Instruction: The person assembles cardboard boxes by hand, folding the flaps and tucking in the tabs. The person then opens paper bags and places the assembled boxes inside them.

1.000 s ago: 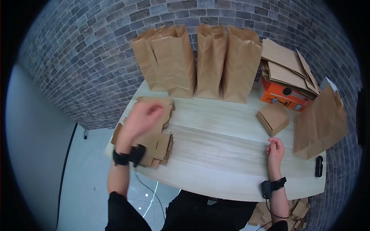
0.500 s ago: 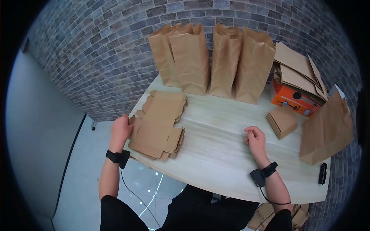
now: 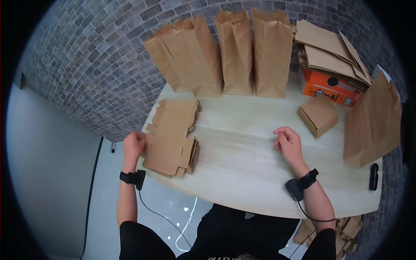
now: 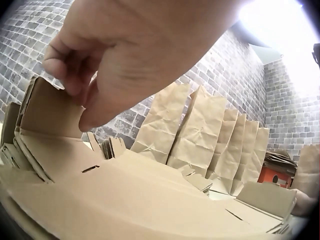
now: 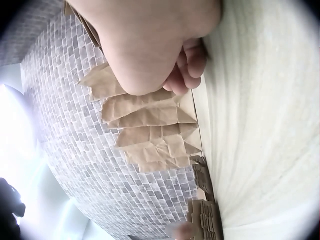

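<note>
A stack of flat cardboard boxes (image 3: 174, 123) lies at the table's left end. At its left edge my left hand (image 3: 134, 146) has its fingers curled. The left wrist view has that hand's thumb and fingers (image 4: 70, 75) pinching the top edge of a raised cardboard flap (image 4: 50, 112); part of the contact is hidden. Over the middle right of the table, my right hand (image 3: 289, 145) hangs with loosely curled fingers and holds nothing. The right wrist view has those fingers (image 5: 187, 75) just beside the table surface. A small folded box (image 3: 317, 115) sits beyond my right hand.
Several tall paper bags (image 3: 236, 54) stand along the back, another (image 3: 372, 123) at the right. An orange box (image 3: 331, 86) at the back right carries flat cardboard (image 3: 329, 45). A black object (image 3: 374, 177) lies near the right edge; cardboard pieces (image 3: 349, 229) are below the table.
My left hand has moved from above the stack to its left edge and closed at a flap. My right hand has shifted left, away from the small box. The head view has shifted too.
</note>
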A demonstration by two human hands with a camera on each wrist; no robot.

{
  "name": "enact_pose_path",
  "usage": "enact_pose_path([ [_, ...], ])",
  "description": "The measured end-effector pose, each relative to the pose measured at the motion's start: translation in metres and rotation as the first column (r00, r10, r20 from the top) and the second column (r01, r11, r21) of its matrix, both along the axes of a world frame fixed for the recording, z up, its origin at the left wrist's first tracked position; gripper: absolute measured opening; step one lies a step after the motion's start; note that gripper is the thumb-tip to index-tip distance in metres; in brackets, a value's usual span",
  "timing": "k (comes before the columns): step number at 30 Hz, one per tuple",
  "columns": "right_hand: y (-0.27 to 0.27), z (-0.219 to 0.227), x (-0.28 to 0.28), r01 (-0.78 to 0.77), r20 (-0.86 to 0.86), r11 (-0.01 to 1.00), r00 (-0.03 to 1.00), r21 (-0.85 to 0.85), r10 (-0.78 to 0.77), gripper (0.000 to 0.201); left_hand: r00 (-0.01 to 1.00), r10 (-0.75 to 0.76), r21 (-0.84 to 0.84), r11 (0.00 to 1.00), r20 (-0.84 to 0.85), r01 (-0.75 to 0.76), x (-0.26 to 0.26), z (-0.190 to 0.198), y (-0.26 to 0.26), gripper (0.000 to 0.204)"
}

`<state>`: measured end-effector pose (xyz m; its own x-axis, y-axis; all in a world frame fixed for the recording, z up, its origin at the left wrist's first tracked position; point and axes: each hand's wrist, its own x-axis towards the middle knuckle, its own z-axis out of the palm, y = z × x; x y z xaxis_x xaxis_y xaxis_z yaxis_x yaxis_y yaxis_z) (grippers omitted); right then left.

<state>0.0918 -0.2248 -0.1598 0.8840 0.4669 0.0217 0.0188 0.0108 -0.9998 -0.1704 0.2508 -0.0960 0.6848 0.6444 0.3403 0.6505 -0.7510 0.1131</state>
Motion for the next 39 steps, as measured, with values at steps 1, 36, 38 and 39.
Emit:
enact_pose_path([
  [1,0.000,-0.001,0.000,-0.008,-0.008,1.000,1.000,0.017,0.008,0.016,1.000,0.004,-0.012,1.000,-0.012,-0.005,0.001,0.000,-0.005,0.022],
  [36,-0.011,0.023,-0.018,-0.532,-0.139,0.844,0.833,0.064,0.536,0.024,0.639,-0.071,-0.608,0.242,0.766,0.756,0.040,0.145,-0.177,0.012],
  [38,-0.018,0.024,-0.013,-0.716,-0.199,0.665,0.635,0.210,0.747,0.048,0.574,-0.071,-0.539,0.266,0.816,0.799,0.064,0.125,-0.198,0.013],
  [39,-0.024,0.023,-0.010,-0.712,-0.192,0.674,0.646,0.196,0.739,0.048,0.549,-0.070,-0.511,0.284,0.833,0.811,0.078,0.112,-0.204,0.015],
])
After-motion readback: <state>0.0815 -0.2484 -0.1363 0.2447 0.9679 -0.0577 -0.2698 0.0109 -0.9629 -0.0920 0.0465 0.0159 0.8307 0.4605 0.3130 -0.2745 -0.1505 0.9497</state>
